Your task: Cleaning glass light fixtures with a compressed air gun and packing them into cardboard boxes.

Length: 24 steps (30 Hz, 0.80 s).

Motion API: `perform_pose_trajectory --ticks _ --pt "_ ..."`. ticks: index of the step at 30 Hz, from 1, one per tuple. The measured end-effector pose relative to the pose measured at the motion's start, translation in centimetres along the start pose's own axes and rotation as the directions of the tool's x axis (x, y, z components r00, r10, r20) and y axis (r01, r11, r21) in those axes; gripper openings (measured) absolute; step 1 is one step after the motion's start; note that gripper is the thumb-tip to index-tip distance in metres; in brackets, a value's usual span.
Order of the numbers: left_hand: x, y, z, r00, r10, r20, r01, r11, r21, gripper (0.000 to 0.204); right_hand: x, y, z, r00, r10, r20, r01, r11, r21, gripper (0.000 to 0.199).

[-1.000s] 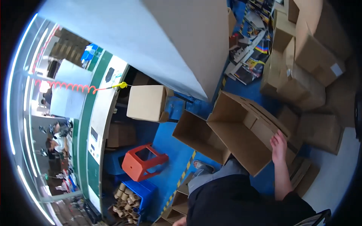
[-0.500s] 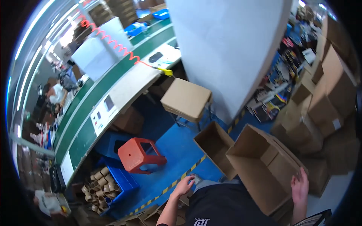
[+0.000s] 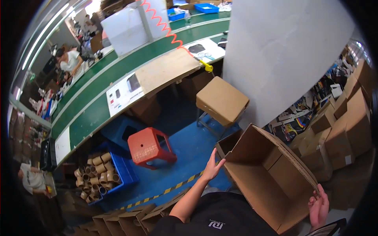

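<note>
An open, empty-looking cardboard box [image 3: 258, 181] stands tilted in front of my body, its mouth facing up toward me. My left hand [image 3: 213, 167] is at the box's left edge, fingers stretched out and thumb apart; whether it touches the cardboard is hard to tell. On the opposite side my right hand [image 3: 319, 206] has its fingers curled at the box's right rim. Behind the tilted box, a second open carton [image 3: 228, 144] shows only in part.
A closed carton [image 3: 222, 100] rests on a metal-legged stool. Left of it stand a red plastic stool [image 3: 147, 147] and a blue crate [image 3: 126, 173] of cardboard tubes. A green-topped workbench [image 3: 92, 139] curves behind. Cartons [image 3: 346, 129] pile up at right, beside a white pillar [image 3: 275, 51].
My left hand has risen from beside my body to the box's left edge. The box now covers more of the second carton. My right hand has curled its fingers, and the view has shifted.
</note>
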<state>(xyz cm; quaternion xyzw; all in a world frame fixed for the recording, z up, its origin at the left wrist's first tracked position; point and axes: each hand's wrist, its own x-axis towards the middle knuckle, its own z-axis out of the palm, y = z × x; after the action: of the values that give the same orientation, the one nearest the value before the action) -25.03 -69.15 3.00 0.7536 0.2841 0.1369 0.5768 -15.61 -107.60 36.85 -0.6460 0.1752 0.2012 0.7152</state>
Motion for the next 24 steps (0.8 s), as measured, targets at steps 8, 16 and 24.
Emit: perform_pose_trajectory --ticks 8,16,24 --pt "0.1 0.7 -4.2 0.994 0.020 0.105 0.000 0.982 -0.190 0.053 -1.1 -0.6 6.4 0.994 0.023 0.109 -0.002 0.983 -0.184 0.051" --pt "-4.4 1.2 -13.0 0.972 0.024 -0.234 0.018 0.985 0.174 0.023 0.1 -0.1 13.3 0.960 0.015 0.279 0.055 0.969 -0.240 0.055" --pt "-12.1 1.3 -25.3 0.806 0.069 -0.588 0.128 0.949 0.287 0.023 4.2 5.1 21.8 0.856 0.196 0.479 -0.115 0.974 -0.194 0.060"
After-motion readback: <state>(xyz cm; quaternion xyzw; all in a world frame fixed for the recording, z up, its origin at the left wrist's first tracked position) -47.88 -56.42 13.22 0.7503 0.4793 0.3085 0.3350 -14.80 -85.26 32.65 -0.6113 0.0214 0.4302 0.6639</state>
